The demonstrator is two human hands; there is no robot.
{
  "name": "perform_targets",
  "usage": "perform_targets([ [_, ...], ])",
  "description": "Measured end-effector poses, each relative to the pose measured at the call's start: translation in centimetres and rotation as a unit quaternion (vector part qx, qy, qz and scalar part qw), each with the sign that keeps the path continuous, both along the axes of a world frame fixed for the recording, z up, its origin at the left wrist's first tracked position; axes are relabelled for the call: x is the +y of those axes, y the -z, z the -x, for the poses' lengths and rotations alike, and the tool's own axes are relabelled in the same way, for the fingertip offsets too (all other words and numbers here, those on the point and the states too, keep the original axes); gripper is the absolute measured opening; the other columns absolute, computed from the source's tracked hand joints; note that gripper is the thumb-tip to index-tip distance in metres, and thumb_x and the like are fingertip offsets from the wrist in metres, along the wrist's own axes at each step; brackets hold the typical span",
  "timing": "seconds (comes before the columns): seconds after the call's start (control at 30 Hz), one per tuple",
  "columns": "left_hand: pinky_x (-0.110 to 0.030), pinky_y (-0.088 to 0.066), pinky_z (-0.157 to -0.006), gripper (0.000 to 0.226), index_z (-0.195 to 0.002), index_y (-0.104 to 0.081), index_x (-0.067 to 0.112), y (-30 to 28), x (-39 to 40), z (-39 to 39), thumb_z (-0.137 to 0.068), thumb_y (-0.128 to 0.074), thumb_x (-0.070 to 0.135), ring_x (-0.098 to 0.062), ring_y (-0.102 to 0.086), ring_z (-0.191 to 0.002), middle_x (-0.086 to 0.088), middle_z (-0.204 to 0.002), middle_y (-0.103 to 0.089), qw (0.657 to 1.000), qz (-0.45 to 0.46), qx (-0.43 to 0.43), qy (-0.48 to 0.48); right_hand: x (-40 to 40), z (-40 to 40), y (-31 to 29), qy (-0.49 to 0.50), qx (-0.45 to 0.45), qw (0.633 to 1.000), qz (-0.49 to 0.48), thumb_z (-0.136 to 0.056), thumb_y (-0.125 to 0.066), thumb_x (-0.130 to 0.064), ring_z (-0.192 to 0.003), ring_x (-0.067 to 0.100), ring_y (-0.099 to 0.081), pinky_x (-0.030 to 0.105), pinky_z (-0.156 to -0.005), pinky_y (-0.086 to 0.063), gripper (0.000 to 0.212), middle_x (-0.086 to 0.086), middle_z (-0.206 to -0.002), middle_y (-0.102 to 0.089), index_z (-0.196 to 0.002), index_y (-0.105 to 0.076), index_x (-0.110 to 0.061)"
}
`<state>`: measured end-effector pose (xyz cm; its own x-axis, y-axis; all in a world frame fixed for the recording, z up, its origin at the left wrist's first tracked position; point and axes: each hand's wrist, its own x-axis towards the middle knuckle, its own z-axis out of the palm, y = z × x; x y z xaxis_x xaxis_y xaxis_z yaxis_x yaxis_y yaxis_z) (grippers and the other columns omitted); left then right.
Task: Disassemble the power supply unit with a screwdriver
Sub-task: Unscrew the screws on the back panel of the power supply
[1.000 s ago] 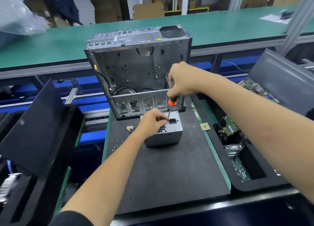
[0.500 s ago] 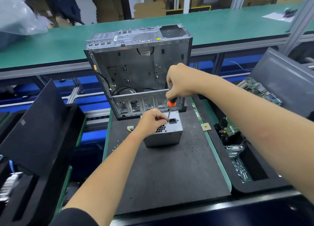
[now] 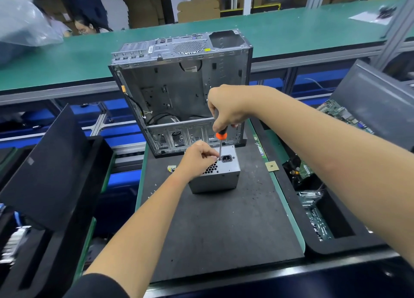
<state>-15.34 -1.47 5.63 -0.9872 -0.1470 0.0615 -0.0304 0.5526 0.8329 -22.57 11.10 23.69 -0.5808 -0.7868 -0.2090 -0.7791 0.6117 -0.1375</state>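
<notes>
A grey metal power supply unit stands on the dark mat, its top face showing a honeycomb vent and a black power socket. My right hand grips the black-and-orange handle of a screwdriver held upright, its tip down on the unit's top face just left of the socket. My left hand rests on the unit's top left, fingers curled, fingertips pinched at the shaft's tip. What lies under those fingertips is hidden.
An empty open computer case stands upright right behind the unit. A small square chip lies at the mat's right edge. Black foam trays with circuit boards flank the right; a black tray sits left. A person works behind the green bench.
My right hand and the screwdriver handle have shifted slightly while the tip stays at the same spot on the unit. The left hand has held its place.
</notes>
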Motion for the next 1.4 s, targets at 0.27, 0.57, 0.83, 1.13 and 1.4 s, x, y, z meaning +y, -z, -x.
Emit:
perform_targets([
  [0.27,-0.007,-0.041,-0.064,0.011,-0.082,-0.074,0.014,0.1,0.2,0.0,-0.082,-0.071,0.004,-0.005,-0.051,-0.069,0.001,-0.091,-0.051,1.000,-0.008,-0.005,0.000,-1.3,-0.7,-0.4,-0.060,-0.017,0.997,-0.033,-0.078,-0.075,-0.018,-0.075,0.023,-0.069,0.032,-0.065,-0.054,0.013,0.004,-0.080,-0.071,-0.085,-0.069,-0.010],
  [0.57,-0.011,-0.043,-0.067,0.011,-0.081,-0.072,0.010,0.1,0.3,0.0,-0.081,-0.069,0.000,-0.007,-0.049,-0.067,0.001,-0.089,-0.050,1.000,0.011,0.005,0.007,-1.6,-0.9,-0.5,0.023,0.022,0.995,-0.093,-0.095,-0.040,-0.024,-0.044,0.024,-0.058,0.026,-0.051,-0.042,0.037,0.006,-0.043,-0.061,-0.068,-0.058,-0.006],
  [0.83,-0.008,-0.041,-0.065,0.010,-0.081,-0.071,0.009,0.5,0.2,0.2,-0.081,-0.068,-0.001,-0.003,-0.047,-0.063,0.003,-0.089,-0.051,1.000,0.020,0.005,0.002,-1.6,-0.6,-1.3,-0.087,0.026,0.988,-0.123,-0.090,-0.063,-0.026,-0.082,0.024,-0.066,0.031,-0.066,-0.050,0.012,0.003,-0.081,-0.069,-0.094,-0.065,-0.014],
  [1.13,-0.012,-0.043,-0.063,0.014,-0.080,-0.068,0.007,0.3,0.4,0.3,-0.084,-0.062,-0.005,-0.004,-0.043,-0.060,0.001,-0.092,-0.047,1.000,0.009,-0.009,0.006,-0.5,-0.3,-1.4,-0.076,0.034,0.992,-0.091,-0.081,-0.072,-0.030,-0.075,0.018,-0.070,0.026,-0.062,-0.045,0.019,0.003,-0.085,-0.072,-0.089,-0.063,-0.015],
  [1.4,-0.007,-0.037,-0.061,0.010,-0.079,-0.066,0.003,0.3,0.1,1.2,-0.084,-0.061,-0.004,-0.002,-0.041,-0.063,0.001,-0.092,-0.045,0.994,0.095,-0.025,0.049,-1.4,-1.3,-0.9,-0.049,0.081,0.989,-0.115,-0.094,-0.044,-0.019,-0.047,0.022,-0.060,0.030,-0.054,-0.048,0.021,0.008,-0.052,-0.064,-0.082,-0.056,-0.007],
])
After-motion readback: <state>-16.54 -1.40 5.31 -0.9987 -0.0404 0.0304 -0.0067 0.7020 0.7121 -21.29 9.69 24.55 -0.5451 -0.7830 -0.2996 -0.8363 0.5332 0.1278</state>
